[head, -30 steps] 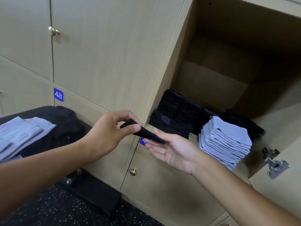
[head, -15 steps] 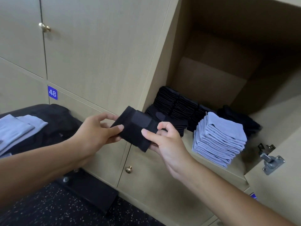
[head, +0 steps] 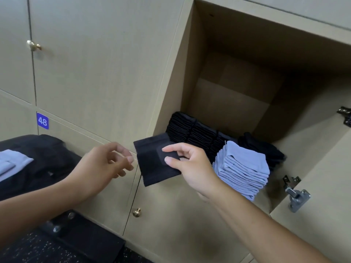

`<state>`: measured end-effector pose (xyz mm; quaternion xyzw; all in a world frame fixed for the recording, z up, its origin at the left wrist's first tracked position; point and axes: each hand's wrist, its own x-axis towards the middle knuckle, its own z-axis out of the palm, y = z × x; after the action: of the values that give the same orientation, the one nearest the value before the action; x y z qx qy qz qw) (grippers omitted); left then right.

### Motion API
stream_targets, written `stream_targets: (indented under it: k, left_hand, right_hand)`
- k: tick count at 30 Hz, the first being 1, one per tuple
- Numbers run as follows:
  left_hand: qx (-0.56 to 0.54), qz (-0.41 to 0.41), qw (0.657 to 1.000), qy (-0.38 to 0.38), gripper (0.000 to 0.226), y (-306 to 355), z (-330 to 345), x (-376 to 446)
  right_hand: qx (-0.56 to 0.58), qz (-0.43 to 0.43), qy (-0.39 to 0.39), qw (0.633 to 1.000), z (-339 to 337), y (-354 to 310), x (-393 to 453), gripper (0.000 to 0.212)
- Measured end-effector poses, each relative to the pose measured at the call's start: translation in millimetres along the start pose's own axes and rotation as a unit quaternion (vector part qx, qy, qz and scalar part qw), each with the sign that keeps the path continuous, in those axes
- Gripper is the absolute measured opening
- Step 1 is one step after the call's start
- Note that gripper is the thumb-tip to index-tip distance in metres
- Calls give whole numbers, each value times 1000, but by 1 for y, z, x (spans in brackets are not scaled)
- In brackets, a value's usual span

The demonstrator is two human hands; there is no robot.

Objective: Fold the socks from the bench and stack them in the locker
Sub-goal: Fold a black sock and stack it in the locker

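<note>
Grey-blue socks (head: 13, 162) lie on dark cloth heaped on the bench (head: 47, 158) at far left, below a blue tag reading 48 (head: 42, 121). Two brass knobs (head: 33, 45) show on the shut doors. The left hand (head: 106, 164) hangs empty, fingers loosely curled, just beside the folded black sock (head: 152, 166), which the right hand (head: 190, 168) pinches at the open locker's (head: 190, 63) front edge. Inside stand three rows of black socks (head: 191, 131), one grey-blue stack (head: 245, 168), and a loose black heap (head: 264, 149). One metal hinge (head: 295, 194) sits at right.
</note>
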<state>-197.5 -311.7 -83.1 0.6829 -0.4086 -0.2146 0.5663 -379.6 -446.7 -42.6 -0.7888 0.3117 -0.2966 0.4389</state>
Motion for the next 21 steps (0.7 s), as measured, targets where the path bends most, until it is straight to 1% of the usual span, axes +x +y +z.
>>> stream_targets:
  k: [3,5,8,12,16,18,21]
  left_hand:
    - [89,42,995,-16,6,0,3,-2]
    - [146,63,987,-33,8,-1,4,-2]
    - [202,85,975,-46,11,-4,5,0]
    - [239,115,962,-61,12,-6,5,2]
    - [248,137,957,-60,12,-8,3,5]
    - [249,143,956,-59,12,-10,2,7]
    - [250,146,955,-61,12,-14,1,9]
  right_hand:
    - [20,13,42,999,-22,-1,23,25]
    - [45,29,65,996,-42,-7,41,25]
    - [82,58,121,988,-73,-15,73,28]
    - [115,114,201,966,-114,-15,118,28]
    - [138,168,264,940,-142,-3,155,34]
    - [135,194,269,934,-146,5,166,32]
    - [132,218,254,933,-143,15,176,26]
